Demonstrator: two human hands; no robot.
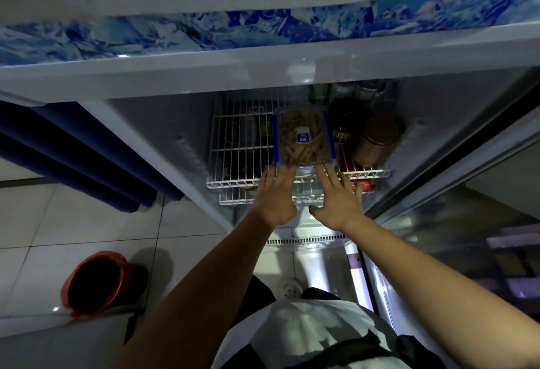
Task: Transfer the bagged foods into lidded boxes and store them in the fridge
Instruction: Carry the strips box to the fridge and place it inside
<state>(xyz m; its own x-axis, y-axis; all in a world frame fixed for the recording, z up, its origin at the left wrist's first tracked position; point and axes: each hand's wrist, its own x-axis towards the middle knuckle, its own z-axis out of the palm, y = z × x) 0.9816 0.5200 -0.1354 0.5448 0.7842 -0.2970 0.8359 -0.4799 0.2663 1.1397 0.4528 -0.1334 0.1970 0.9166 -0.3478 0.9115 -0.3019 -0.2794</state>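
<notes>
Lidded box (304, 138) at straight fingers (287, 174)

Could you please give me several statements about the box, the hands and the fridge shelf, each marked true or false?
1. The lidded box sits on the white wire shelf inside the fridge. True.
2. The left hand grips a bag. False: its fingers are straight and reach to the box's near edge, holding nothing.
3. The right hand has its fingers spread, pointing at the box. True.
4. The box has red clips. False: the clips along its sides are blue.
5. A brown jar lies to the right of the box. True.
6. The red bucket stands on the shelf. False: it is on the tiled floor, left of the fridge.
</notes>
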